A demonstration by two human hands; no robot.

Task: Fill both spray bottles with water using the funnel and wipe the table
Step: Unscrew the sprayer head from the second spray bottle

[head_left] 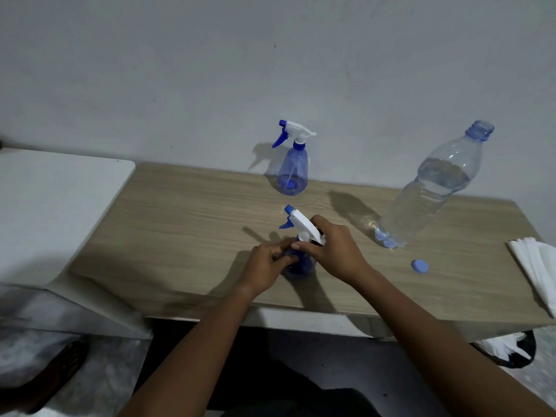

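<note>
Hands hide most of the near spray bottle.

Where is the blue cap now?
In the head view, the blue cap lies on the table, right of the hands, near the water bottle.

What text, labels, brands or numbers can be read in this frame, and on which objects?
None are readable.
Water bottle: clear, no label showing.
Far spray bottle and near spray bottle, held by left hand and right hand: no print visible.
Blue cap: plain.
</note>
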